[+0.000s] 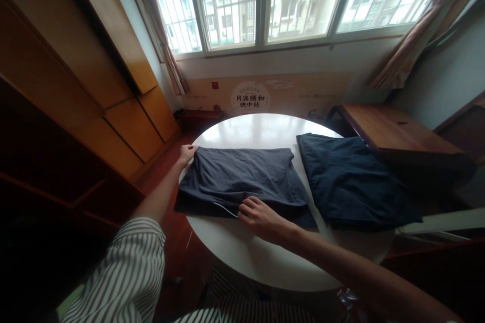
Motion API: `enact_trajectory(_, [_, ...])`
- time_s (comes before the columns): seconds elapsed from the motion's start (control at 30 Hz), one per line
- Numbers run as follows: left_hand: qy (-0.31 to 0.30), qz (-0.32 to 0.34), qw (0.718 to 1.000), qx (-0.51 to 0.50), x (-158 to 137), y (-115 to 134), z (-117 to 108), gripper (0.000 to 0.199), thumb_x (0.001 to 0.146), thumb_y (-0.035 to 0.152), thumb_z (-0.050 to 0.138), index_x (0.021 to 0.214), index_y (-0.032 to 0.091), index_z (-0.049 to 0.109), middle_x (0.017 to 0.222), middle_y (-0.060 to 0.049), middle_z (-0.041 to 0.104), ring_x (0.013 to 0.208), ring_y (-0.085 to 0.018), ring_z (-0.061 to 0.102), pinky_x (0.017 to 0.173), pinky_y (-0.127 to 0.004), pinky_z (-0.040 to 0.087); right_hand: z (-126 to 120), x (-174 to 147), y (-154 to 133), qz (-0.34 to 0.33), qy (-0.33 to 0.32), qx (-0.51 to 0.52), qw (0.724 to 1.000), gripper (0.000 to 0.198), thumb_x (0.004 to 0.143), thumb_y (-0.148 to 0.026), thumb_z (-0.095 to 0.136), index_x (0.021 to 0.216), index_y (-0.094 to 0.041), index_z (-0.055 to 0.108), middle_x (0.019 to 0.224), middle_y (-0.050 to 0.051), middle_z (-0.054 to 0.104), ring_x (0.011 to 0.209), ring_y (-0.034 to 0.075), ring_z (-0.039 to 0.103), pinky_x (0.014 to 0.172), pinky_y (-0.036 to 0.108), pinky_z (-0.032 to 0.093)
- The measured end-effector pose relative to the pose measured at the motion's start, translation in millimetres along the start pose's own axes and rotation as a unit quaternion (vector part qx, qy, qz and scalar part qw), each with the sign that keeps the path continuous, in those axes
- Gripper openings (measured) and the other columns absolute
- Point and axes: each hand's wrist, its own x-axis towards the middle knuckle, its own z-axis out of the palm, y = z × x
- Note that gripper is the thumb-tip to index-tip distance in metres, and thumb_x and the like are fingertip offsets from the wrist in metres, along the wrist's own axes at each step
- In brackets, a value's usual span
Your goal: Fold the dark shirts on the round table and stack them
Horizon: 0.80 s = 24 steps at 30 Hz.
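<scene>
A dark grey-blue folded garment [242, 171] lies spread across the left half of the round white table [261, 272]. My left hand [188, 153] is closed on its far left corner, at the table's edge. Near the garment's front edge, my right hand [257, 216] has its fingers curled onto the fabric, which is bunched into folds there. A thin white cord [225, 208] runs over the cloth to the fingers of this hand. To the right, apart from both hands, a darker navy folded garment [348, 181] lies flat, overhanging the table's right edge.
A wooden desk [401, 128] stands beyond the table on the right. Tall wooden cabinets [125, 121] line the left side. At the back are a printed board [295, 88] and barred windows with curtains [413, 45]. A clear plastic item [346, 299] shows below the table's front edge.
</scene>
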Motion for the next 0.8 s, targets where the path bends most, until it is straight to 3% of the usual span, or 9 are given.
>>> enact_trajectory(0.17, [0.004,-0.004,0.999,0.040,-7,-1,-9,0.025,0.077,0.035,0.066,0.079,0.011,0.070,0.076,-0.011,0.072,0.073,-0.022,0.067,0.071,-0.029,0.050,-12,-5,2,-0.010,-0.003,0.055,0.998,0.018,0.095,-0.021,0.051,0.083,-0.016,0.064,0.085,0.007,0.063,0.083,0.020,0.055,0.081,0.035,0.040])
enact_trajectory(0.3, [0.015,0.022,0.995,0.095,-52,-14,-37,0.023,0.081,0.038,0.064,0.080,0.015,0.069,0.084,-0.014,0.073,0.085,-0.026,0.068,0.079,-0.031,0.048,-24,15,20,0.032,0.020,0.134,0.990,0.029,0.098,-0.034,0.050,0.079,-0.017,0.064,0.079,0.005,0.063,0.074,0.016,0.056,0.071,0.030,0.039])
enact_trajectory(0.43, [-0.038,0.048,0.972,0.228,-110,-30,-61,0.039,0.085,0.057,0.058,0.079,0.019,0.067,0.078,-0.012,0.072,0.078,-0.028,0.069,0.071,-0.031,0.046,-25,56,41,0.082,0.015,0.166,0.983,0.025,0.097,-0.025,0.049,0.081,-0.017,0.066,0.084,0.007,0.066,0.074,0.015,0.058,0.067,0.026,0.039])
enact_trajectory(0.53, [-0.070,0.080,0.953,0.284,-136,-39,-67,0.043,0.085,0.062,0.056,0.076,0.020,0.065,0.075,-0.011,0.069,0.074,-0.027,0.067,0.066,-0.029,0.043,-22,97,49,0.110,-0.013,0.185,0.976,0.023,0.095,-0.023,0.049,0.087,-0.017,0.069,0.093,0.007,0.069,0.077,0.015,0.061,0.067,0.024,0.040])
enact_trajectory(0.67, [-0.067,0.145,0.945,0.284,-142,-47,-62,0.039,0.092,0.048,0.049,0.068,0.020,0.061,0.077,-0.009,0.064,0.072,-0.022,0.063,0.065,-0.028,0.040,-15,156,62,0.221,-0.029,0.184,0.957,0.029,0.096,-0.029,0.047,0.093,-0.012,0.071,0.095,0.010,0.070,0.079,0.017,0.062,0.071,0.024,0.043])
enact_trajectory(0.8, [-0.056,0.141,0.961,0.231,-140,-50,-56,0.040,0.094,0.044,0.044,0.064,0.020,0.056,0.071,-0.006,0.059,0.069,-0.019,0.059,0.067,-0.027,0.040,-10,205,84,0.284,-0.003,0.184,0.941,0.043,0.103,-0.035,0.038,0.099,-0.004,0.068,0.087,0.011,0.069,0.078,0.015,0.060,0.072,0.024,0.044])
